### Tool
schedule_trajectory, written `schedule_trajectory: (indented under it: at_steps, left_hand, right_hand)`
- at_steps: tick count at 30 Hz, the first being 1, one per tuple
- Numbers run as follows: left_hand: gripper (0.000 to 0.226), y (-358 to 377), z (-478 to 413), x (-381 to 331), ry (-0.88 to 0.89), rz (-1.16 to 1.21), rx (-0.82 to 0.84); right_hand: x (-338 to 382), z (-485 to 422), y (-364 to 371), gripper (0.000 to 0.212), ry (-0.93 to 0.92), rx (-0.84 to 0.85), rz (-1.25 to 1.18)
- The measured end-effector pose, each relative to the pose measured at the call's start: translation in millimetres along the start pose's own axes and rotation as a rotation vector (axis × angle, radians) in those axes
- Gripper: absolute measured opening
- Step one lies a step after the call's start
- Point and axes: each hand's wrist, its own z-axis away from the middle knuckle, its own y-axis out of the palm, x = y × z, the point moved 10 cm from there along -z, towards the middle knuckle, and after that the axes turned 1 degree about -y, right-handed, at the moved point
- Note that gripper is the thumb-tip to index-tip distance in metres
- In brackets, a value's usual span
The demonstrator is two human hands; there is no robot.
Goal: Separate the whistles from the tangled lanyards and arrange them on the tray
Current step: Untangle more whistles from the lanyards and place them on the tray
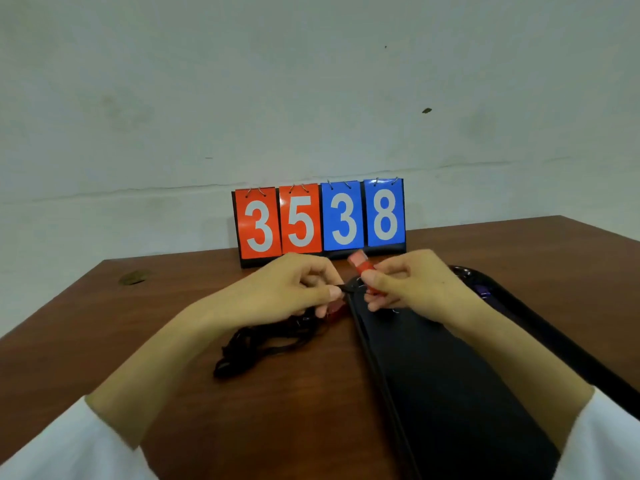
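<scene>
My right hand grips a red whistle over the far end of the black tray. Its mouthpiece sticks up past my fingers. My left hand pinches the black clip of a lanyard right beside the whistle's ring. A tangle of black lanyards lies on the table below my left hand. A second, dark red whistle peeks out under my left fingers. A purple whistle lies in the tray, partly hidden behind my right wrist.
A flip scoreboard reading 35 38 stands at the table's far edge, just behind my hands. The brown wooden table meets a pale wall at the back. A small stain marks the table at far left.
</scene>
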Motion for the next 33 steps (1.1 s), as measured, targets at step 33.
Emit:
schedule_trajectory:
  at_steps: [33]
  left_hand:
    - [0.019,3,-5,15,-0.021,0.344,-0.127]
  right_hand:
    - [29,9,10,0.009,-0.257,-0.014,-0.042]
